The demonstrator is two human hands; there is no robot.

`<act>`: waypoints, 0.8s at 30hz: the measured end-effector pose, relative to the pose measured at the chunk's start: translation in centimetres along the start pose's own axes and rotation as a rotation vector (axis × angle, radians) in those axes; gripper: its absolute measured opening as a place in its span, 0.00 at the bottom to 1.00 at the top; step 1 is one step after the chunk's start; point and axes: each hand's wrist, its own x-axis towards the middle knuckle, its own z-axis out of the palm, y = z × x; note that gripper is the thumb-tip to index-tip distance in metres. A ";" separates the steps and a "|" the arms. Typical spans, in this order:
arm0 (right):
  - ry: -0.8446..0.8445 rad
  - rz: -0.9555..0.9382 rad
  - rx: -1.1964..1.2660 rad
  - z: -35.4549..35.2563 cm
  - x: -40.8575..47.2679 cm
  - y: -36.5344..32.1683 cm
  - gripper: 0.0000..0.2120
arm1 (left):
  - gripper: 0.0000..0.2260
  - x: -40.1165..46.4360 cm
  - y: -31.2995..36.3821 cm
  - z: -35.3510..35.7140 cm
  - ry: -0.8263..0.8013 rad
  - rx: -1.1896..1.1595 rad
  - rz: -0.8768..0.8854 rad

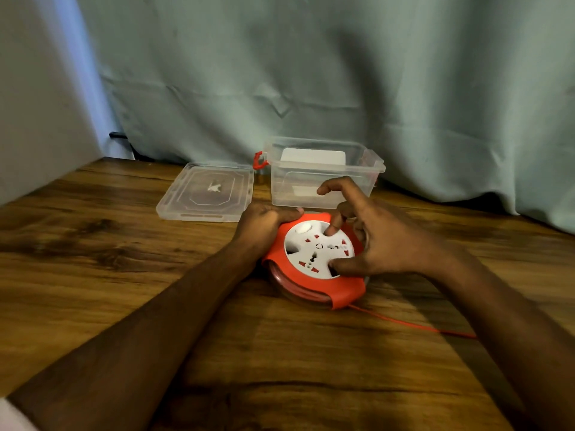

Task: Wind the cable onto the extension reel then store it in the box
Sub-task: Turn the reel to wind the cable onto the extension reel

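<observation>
A round extension reel (311,272) with an orange housing and a white socket face lies flat on the wooden table. My left hand (264,222) grips its far left rim. My right hand (373,237) rests on the white face, with a finger and the thumb pressed into recesses of the disc. A thin orange cable (413,325) runs out from the reel's near right side along the table and under my right forearm. Just behind the reel stands a clear plastic box (323,175), open, with red latches.
The box's clear lid (207,191) lies flat on the table to the left of the box. A pale green curtain (311,73) hangs behind the table. A wall (37,104) bounds the left side. The wooden tabletop (124,259) stretches to the left and front.
</observation>
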 end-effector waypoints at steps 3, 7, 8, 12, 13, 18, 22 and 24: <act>0.018 0.068 -0.081 0.4 0.0 -0.7 0.43 | 0.10 0.1 -0.1 0.0 0.007 0.001 0.004; 0.076 0.142 -0.173 1.2 0.3 -1.0 0.34 | 0.09 0.2 -0.2 0.1 0.014 0.013 0.017; 0.094 0.157 -0.199 1.6 0.4 -1.1 0.33 | 0.09 0.2 -0.2 0.0 0.015 0.013 0.017; 0.176 0.212 -0.278 3.1 0.9 -1.9 0.28 | 0.08 0.3 -0.3 0.0 0.011 0.001 0.004; 0.202 0.210 -0.289 3.4 1.0 -2.1 0.28 | 0.08 0.3 -0.3 0.0 0.010 -0.005 0.000; 0.203 0.112 -0.272 3.7 1.1 -2.3 0.23 | 0.08 0.4 -0.3 0.0 0.009 -0.019 0.005; 0.132 0.000 0.007 1.8 0.4 -1.2 0.13 | 0.08 0.6 -0.5 -0.1 0.014 -0.012 0.001; 0.037 -0.038 0.023 0.6 0.0 -0.6 0.22 | 0.09 0.5 -0.4 -0.1 0.006 0.000 0.003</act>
